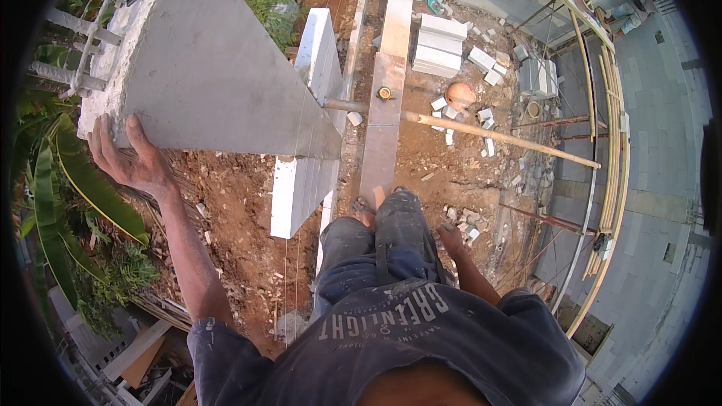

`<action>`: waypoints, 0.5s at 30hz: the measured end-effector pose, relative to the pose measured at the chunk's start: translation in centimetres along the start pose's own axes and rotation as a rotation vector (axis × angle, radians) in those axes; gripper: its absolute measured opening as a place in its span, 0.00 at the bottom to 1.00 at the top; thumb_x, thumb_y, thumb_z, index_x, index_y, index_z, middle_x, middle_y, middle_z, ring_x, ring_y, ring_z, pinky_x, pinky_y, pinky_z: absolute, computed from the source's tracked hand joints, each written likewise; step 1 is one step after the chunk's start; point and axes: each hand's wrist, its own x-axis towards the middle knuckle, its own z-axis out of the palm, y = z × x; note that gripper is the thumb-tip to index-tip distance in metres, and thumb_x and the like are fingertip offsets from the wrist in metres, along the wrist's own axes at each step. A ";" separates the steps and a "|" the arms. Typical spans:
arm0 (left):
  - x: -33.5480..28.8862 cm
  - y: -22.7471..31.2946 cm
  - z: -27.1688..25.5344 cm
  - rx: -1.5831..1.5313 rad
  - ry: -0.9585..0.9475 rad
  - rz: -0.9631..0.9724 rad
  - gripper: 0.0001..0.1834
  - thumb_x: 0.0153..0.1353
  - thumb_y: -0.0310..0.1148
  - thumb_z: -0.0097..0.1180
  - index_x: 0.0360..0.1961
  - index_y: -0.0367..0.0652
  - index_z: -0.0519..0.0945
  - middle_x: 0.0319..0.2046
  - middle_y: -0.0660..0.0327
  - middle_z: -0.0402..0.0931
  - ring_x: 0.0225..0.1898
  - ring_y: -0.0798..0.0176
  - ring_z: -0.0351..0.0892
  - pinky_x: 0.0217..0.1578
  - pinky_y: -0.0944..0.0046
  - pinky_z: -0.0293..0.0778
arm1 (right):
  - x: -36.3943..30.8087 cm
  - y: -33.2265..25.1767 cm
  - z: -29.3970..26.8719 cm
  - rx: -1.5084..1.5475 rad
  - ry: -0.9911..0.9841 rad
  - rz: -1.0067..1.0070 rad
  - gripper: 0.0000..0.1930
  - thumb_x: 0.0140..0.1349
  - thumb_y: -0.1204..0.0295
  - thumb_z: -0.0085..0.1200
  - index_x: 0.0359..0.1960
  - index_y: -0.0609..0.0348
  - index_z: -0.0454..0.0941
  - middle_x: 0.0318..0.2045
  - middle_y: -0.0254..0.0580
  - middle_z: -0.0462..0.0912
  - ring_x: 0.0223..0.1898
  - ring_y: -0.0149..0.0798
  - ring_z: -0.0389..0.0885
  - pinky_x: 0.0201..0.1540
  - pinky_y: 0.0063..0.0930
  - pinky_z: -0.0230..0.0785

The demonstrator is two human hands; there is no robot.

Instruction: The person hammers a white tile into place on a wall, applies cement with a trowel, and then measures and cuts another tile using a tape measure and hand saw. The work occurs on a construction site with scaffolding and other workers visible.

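Observation:
My left hand (139, 162) rests on the top edge of a grey concrete column (218, 68), fingers spread against its rough corner. Bare rebar (86, 34) sticks out of the column's top just beyond those fingers. Down by my right knee hangs my right hand (450, 240), in shadow, its fingers loosely apart with nothing visible in them. A wall of white blocks (284, 195) meets the column lower down. My feet stand on a brown plank (383, 135), where a round yellow-and-black tape measure (385, 93) lies ahead of me.
A bamboo pole (489, 128) crosses over the plank to the right-hand scaffold (613, 143). Stacked white blocks (438, 45) and a teal-handled tool (432, 1) are ahead. Taut string runs beside the block wall. Another person (635, 9) is at the far right. Banana leaves (90, 180) spread at left.

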 end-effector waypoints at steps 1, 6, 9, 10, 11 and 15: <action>0.0 0.6 0.5 0.012 0.012 -0.015 0.18 0.59 0.34 0.62 0.49 0.42 0.77 0.51 0.56 0.71 0.58 0.53 0.67 0.61 0.49 0.63 | 1.1 0.9 0.0 -0.060 -0.014 -0.048 0.12 0.59 0.67 0.52 0.33 0.65 0.80 0.23 0.40 0.81 0.21 0.34 0.78 0.22 0.29 0.72; 0.0 0.4 0.7 -0.012 0.065 0.003 0.19 0.61 0.36 0.59 0.52 0.42 0.74 0.51 0.55 0.70 0.60 0.53 0.65 0.61 0.52 0.64 | 6.7 0.7 0.5 -0.268 -0.123 -0.084 0.14 0.58 0.64 0.49 0.34 0.63 0.81 0.26 0.44 0.82 0.26 0.40 0.81 0.30 0.33 0.73; -0.3 0.9 1.6 -0.058 0.091 -0.185 0.19 0.61 0.36 0.58 0.50 0.41 0.75 0.53 0.55 0.70 0.58 0.54 0.67 0.58 0.52 0.69 | 10.5 -1.6 0.2 -0.490 -0.147 -0.103 0.17 0.56 0.59 0.48 0.34 0.58 0.82 0.31 0.50 0.84 0.36 0.51 0.83 0.42 0.40 0.73; -0.5 0.7 1.6 -0.023 0.121 -0.204 0.19 0.59 0.37 0.59 0.50 0.41 0.75 0.54 0.55 0.71 0.57 0.55 0.69 0.57 0.51 0.71 | 13.0 -0.6 0.3 -0.449 -0.118 -0.036 0.17 0.55 0.58 0.48 0.35 0.58 0.82 0.33 0.51 0.84 0.38 0.53 0.82 0.43 0.42 0.73; -0.6 0.0 1.1 -0.017 0.166 -0.210 0.19 0.57 0.35 0.59 0.48 0.37 0.76 0.51 0.53 0.72 0.50 0.56 0.72 0.49 0.54 0.73 | 15.4 -0.3 0.6 -0.403 -0.099 0.024 0.18 0.55 0.57 0.49 0.36 0.57 0.82 0.35 0.52 0.84 0.40 0.55 0.82 0.45 0.43 0.73; 1.6 0.1 -2.5 0.279 0.040 0.002 0.20 0.57 0.39 0.60 0.47 0.40 0.75 0.49 0.55 0.73 0.51 0.54 0.74 0.45 0.53 0.76 | 20.5 -12.4 3.7 -0.480 -0.215 -0.012 0.19 0.55 0.56 0.49 0.39 0.57 0.81 0.39 0.56 0.82 0.44 0.58 0.80 0.48 0.47 0.71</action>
